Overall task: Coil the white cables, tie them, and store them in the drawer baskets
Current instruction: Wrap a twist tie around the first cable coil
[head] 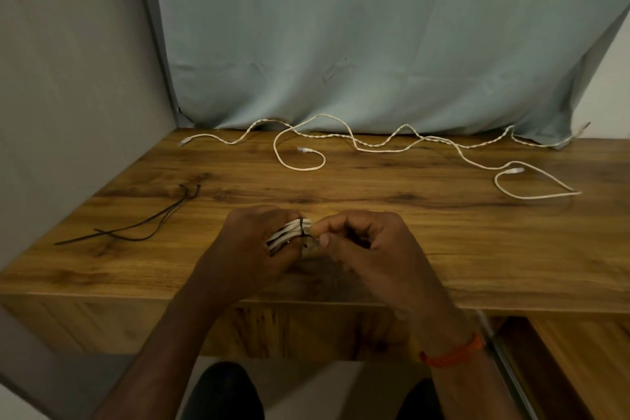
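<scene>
My left hand [254, 242] grips the coiled white cable [289, 232] over the desk [443, 215], near its front edge, a black tie [302, 227] round it; my right hand [361, 242] pinches its end, and loose cables [375, 145] sprawl along the back.

The left hand [252, 245] hides most of the coiled cable [289, 231]; the black tie [302, 227] disappears under the right fingers [329, 223].

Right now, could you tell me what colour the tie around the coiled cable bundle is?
Black; the thin tie shows best in the head view.
</scene>
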Demonstrator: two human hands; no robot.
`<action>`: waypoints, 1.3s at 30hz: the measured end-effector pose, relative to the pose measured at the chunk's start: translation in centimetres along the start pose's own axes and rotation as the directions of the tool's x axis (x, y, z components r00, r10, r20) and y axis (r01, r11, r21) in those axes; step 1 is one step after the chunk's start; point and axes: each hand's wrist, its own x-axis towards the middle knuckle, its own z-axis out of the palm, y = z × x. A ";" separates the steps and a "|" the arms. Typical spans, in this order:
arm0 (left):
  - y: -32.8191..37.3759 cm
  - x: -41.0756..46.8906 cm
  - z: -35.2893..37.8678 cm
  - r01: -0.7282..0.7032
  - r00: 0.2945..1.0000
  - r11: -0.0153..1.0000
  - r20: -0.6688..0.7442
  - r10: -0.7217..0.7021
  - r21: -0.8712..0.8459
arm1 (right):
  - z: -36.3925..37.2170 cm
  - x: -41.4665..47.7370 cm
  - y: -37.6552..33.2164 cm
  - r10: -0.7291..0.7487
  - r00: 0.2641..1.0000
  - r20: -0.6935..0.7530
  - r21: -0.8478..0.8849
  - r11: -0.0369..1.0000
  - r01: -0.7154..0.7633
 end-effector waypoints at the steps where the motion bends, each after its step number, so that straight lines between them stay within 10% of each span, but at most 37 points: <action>1: 0.0 0.0 0.0 -0.008 1.000 1.000 0.009 0.008 -0.010 | 0.0 0.0 0.0 -0.005 1.000 0.030 0.056 0.998 0.003; 6: 0.1 0.0 -0.3 0.000 1.000 0.999 0.015 0.001 -0.041 | -0.3 0.1 0.6 -0.051 0.992 0.114 0.294 0.956 0.016; 18: 0.6 0.2 -0.3 -0.007 0.999 1.000 -0.037 0.006 -0.007 | 0.9 0.4 1.2 -0.166 0.972 -0.165 0.050 0.983 0.177; 39: 1.6 0.2 -0.7 0.060 0.975 0.981 -0.198 -0.097 -0.183 | 1.6 -0.3 2.4 -0.414 0.884 -0.217 -0.226 0.902 0.368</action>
